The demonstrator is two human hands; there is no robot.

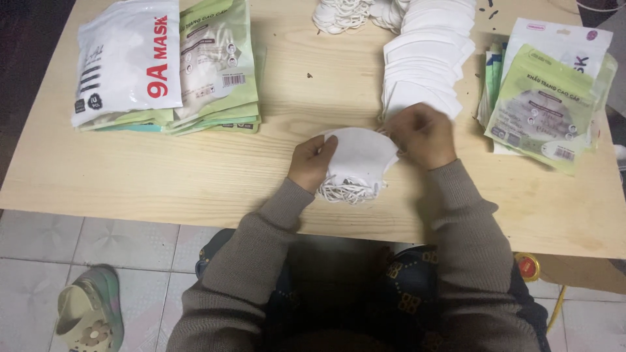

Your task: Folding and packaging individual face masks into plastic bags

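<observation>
A small stack of white folded face masks (360, 156) sits between my two hands above the wooden table's (195, 176) front edge, their white ear loops hanging below. My left hand (312, 163) grips the stack's left end. My right hand (424, 135) pinches its right end, close to a long fanned row of loose white masks (424, 58) that runs toward the table's far side.
Two piles of flat mask packets, white and pale green, lie at the far left (169, 65) and at the right (544, 98). A heap of white ear loops (339, 16) lies at the back. A sandal (88, 316) rests on the tiled floor, lower left.
</observation>
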